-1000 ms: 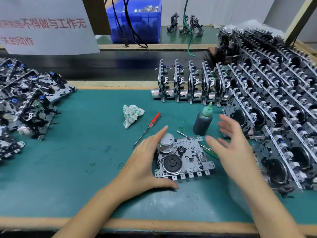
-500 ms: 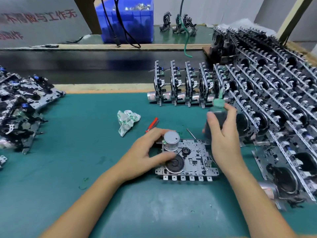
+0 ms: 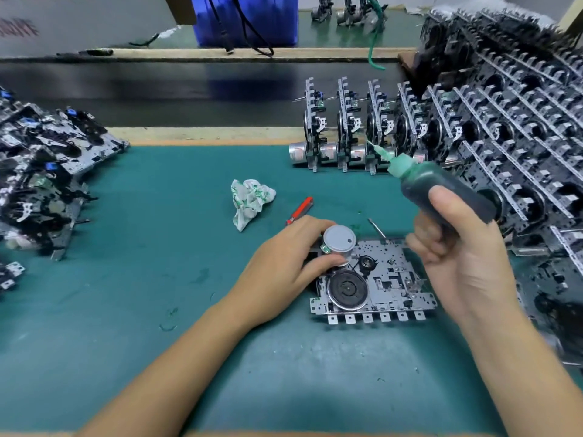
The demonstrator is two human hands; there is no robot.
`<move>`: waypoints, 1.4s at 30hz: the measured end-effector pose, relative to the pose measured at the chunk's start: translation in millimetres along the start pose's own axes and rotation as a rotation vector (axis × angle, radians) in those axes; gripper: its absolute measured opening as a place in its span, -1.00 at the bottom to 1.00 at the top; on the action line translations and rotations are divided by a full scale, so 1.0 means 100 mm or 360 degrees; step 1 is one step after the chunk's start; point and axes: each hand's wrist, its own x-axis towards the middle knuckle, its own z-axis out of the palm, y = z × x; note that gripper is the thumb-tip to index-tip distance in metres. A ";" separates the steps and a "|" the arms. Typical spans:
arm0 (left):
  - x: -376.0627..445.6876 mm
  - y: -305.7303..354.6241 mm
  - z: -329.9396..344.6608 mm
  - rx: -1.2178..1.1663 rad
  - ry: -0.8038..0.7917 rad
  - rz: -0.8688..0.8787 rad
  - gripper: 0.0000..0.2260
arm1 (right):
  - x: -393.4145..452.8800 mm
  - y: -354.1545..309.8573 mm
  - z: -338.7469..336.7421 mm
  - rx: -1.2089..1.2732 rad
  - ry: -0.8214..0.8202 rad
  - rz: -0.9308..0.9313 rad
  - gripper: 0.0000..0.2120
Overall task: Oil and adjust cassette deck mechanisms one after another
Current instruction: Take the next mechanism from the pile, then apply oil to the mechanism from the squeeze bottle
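Since half second ago, your right hand (image 3: pixel 457 247) lifts oil bottle (image 3: pixel 441 189) off mat, fingers wrapped round it, nozzle tilted up-left above cassette mechanism (image 3: pixel 388 279). Your left hand (image 3: pixel 284 266) grips silver motor (image 3: pixel 340 241) on mechanism, flat on green mat (image 3: pixel 157 247). Red screwdriver (image 3: pixel 300 209), crumpled rag (image 3: pixel 250 200) just beyond; upright mechanism row (image 3: pixel 356 127) farther back.

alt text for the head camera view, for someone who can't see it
A person's right hand holds a dark oil bottle tilted above a cassette deck mechanism lying flat on a green mat, while the left hand grips its silver motor. Many more mechanisms are stacked at right.
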 end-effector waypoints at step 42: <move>-0.01 0.01 -0.01 0.0073 -0.0042 0.0002 -0.57 | -0.11 0.20 0.13 -0.0952 -0.0396 -0.0398 -0.72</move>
